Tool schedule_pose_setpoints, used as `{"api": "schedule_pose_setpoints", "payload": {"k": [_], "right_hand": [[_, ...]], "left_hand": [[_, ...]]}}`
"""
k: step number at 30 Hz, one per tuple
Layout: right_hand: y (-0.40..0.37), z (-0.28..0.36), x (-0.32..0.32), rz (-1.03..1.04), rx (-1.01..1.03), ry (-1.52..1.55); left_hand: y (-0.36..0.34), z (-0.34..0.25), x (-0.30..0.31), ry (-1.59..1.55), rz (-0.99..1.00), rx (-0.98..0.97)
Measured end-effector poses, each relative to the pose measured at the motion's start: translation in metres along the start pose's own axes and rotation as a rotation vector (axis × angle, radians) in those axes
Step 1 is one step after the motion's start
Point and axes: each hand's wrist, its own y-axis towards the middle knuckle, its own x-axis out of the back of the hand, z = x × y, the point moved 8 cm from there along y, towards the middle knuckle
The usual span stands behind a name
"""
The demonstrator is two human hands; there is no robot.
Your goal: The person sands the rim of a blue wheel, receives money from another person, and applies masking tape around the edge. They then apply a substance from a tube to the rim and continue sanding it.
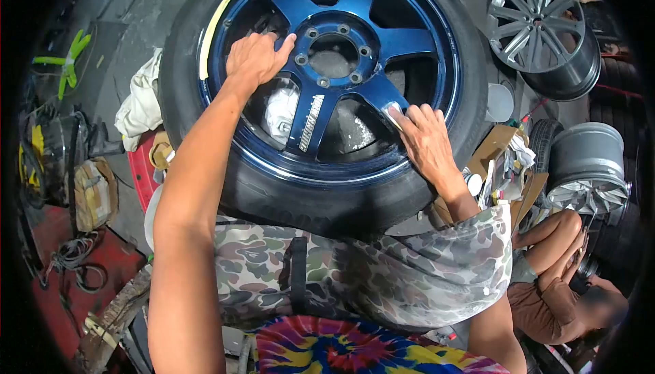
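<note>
Grey floor (136,12) showing around; glossy blue wheel (401,42) in black rubber tyre (286,200) lying toward twelve o'clock. Right hand (427,141) pinching pale pad (394,111) on five-o'clock spoke (374,98); left hand (256,59) resting at nine, grip unclear.

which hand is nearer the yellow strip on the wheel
Left. The left hand sits close beside the yellow strip; the right hand is across the wheel, at the lower-right spoke.
</note>
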Motion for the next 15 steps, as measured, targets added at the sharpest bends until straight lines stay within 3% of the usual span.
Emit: {"api": "schedule_pose_setpoints", "payload": {"k": [15], "right_hand": [[-0.025, 0.003, 0.029, 0.053, -0.001, 0.058]], "left_hand": [[0.000, 0.003, -0.009, 0.041, 0.096, 0.000]]}}
